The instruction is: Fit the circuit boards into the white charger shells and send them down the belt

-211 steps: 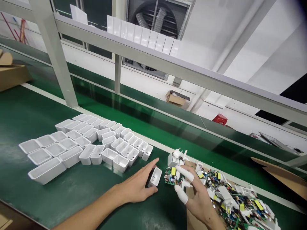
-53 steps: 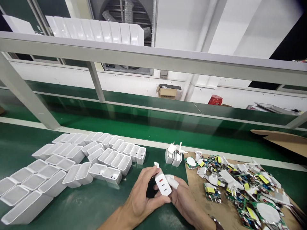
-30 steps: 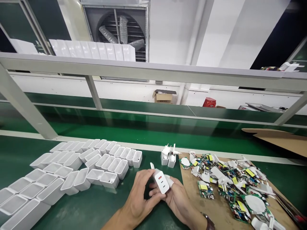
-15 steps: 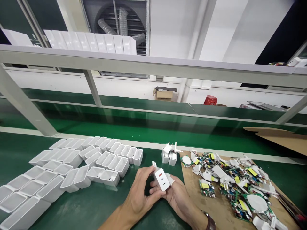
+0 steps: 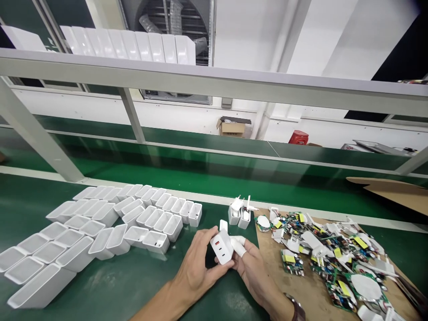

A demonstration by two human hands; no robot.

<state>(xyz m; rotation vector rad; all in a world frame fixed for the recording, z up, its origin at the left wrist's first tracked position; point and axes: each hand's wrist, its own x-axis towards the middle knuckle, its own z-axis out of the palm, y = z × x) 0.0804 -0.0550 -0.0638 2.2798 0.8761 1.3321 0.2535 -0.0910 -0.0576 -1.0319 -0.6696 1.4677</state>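
Both my hands grip one white charger (image 5: 221,248) over the green mat, its face with a red port and a second port turned up toward me. My left hand (image 5: 195,267) wraps its left side with thumb and fingers. My right hand (image 5: 251,267), with white finger cots on its fingertips, presses it from the right. Two finished chargers (image 5: 239,216) with prongs up stand just beyond my hands.
Rows of several empty white shells (image 5: 110,223) lie to the left on the green mat (image 5: 133,285). A cardboard sheet (image 5: 301,290) on the right carries a heap of circuit boards and plug parts (image 5: 327,258). A metal rail (image 5: 214,82) and a conveyor (image 5: 200,176) run behind.
The charger stays gripped in both hands. It has been turned slightly and lifted a little compared with half a second ago. My view has shifted a little.
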